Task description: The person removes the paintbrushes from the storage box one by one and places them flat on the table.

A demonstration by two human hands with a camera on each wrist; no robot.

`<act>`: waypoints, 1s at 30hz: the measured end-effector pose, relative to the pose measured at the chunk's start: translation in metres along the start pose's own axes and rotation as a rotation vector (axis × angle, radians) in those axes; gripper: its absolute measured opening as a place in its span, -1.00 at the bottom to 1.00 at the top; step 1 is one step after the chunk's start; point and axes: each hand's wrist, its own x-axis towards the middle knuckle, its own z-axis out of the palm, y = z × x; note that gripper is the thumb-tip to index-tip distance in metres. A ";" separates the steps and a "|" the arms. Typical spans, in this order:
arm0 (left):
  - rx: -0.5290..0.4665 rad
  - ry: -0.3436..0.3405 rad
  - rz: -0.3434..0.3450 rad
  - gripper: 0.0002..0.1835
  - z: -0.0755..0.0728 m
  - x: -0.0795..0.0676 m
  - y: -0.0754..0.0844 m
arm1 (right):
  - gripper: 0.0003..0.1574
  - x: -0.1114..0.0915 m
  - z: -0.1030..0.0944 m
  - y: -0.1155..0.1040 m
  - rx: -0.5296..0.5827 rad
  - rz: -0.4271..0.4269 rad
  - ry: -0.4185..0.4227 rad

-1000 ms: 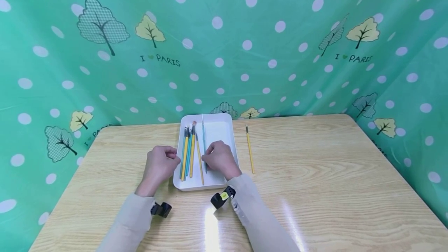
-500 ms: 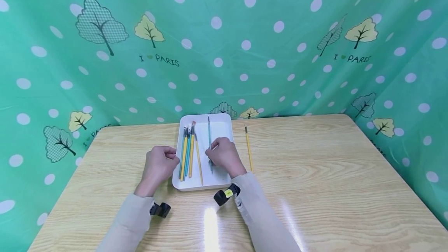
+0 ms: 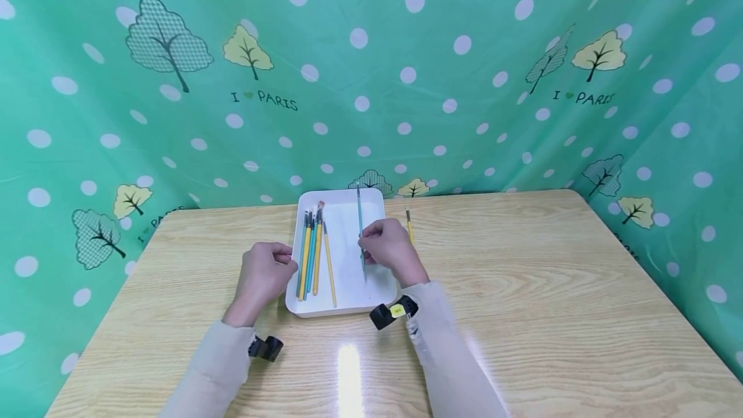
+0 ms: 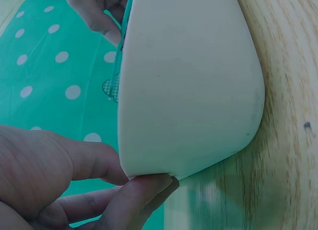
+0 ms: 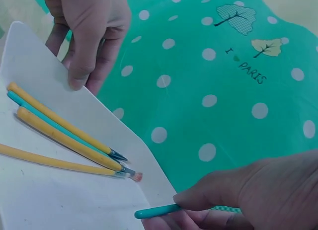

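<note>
My left hand (image 3: 264, 276) grips the left rim of the white tray (image 3: 348, 295); in the left wrist view its thumb and fingers pinch the wall (image 4: 191, 91) of the tray. Over the tray's right half, my right hand (image 3: 393, 251) pinches a teal paintbrush (image 3: 360, 208) with its tip pointing away from me. In the right wrist view, the rounded teal handle end (image 5: 156, 210) sticks out from the fingers. Several yellow and teal paintbrushes (image 3: 317, 257) lie side by side along the tray's left, and a thin yellow paintbrush (image 3: 329, 266) lies just right of them.
Another yellow paintbrush (image 3: 409, 228) lies on the wooden table (image 3: 522, 263) to the tray's right, partly hidden behind my right hand. A green dotted cloth (image 3: 325, 147) hangs behind the table and down both sides.
My right hand has moved right across the tray with the teal paintbrush, now overlapping the yellow paintbrush on the table in view. My left hand stays on the rim.
</note>
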 end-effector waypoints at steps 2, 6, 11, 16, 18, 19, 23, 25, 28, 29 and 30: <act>-0.001 0.001 0.001 -0.64 0.000 0.000 0.000 | -0.80 0.001 -0.003 0.000 0.014 0.003 -0.004; 0.000 0.000 0.005 -0.64 0.000 0.001 -0.002 | -0.75 0.000 -0.009 0.001 0.021 0.004 -0.016; -0.001 0.001 0.006 -0.64 0.000 0.000 -0.002 | -0.82 -0.001 -0.016 0.002 -0.008 0.006 -0.012; -0.006 0.000 0.001 -0.65 0.000 0.000 -0.002 | -0.82 0.000 -0.023 0.005 -0.012 0.022 0.006; -0.007 0.000 0.004 -0.64 0.000 0.000 -0.001 | -0.82 0.001 -0.026 0.005 -0.009 0.030 0.012; -0.007 0.000 0.005 -0.64 -0.001 0.000 -0.001 | -0.82 0.001 -0.027 0.005 -0.008 0.031 0.013; -0.009 0.000 0.010 -0.64 -0.001 0.001 -0.001 | -0.83 0.002 -0.033 0.007 0.001 0.038 0.007; -0.011 0.000 0.010 -0.64 -0.001 0.001 0.000 | -0.84 0.003 -0.036 0.008 0.002 0.039 0.001; -0.011 -0.003 0.004 -0.64 -0.001 0.001 0.000 | -0.84 0.003 -0.042 0.010 0.006 0.043 -0.006; -0.012 -0.005 0.002 -0.65 0.000 0.001 0.000 | -0.84 0.003 -0.044 0.011 0.004 0.043 -0.007; -0.012 -0.006 0.000 -0.65 0.000 0.001 0.000 | -0.83 0.002 -0.046 0.011 0.004 0.047 -0.008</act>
